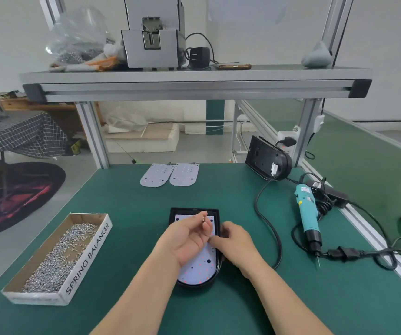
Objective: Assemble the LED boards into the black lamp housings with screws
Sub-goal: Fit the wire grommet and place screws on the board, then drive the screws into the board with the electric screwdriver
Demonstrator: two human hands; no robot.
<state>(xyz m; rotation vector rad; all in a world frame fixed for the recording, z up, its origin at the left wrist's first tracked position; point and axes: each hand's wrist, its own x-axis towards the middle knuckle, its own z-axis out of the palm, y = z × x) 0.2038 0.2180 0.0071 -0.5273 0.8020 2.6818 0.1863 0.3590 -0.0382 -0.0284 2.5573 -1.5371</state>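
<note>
The LED board (200, 267) sits in the black lamp housing (194, 210) mid-surface. The left hand (189, 238), palm up above it, pinches a screw (204, 217); the fingers of the right hand (238, 243) bunch beside it, and I cannot tell what they hold. Stand each screw upright in its hole before taking the electric screwdriver (308, 218).
</note>
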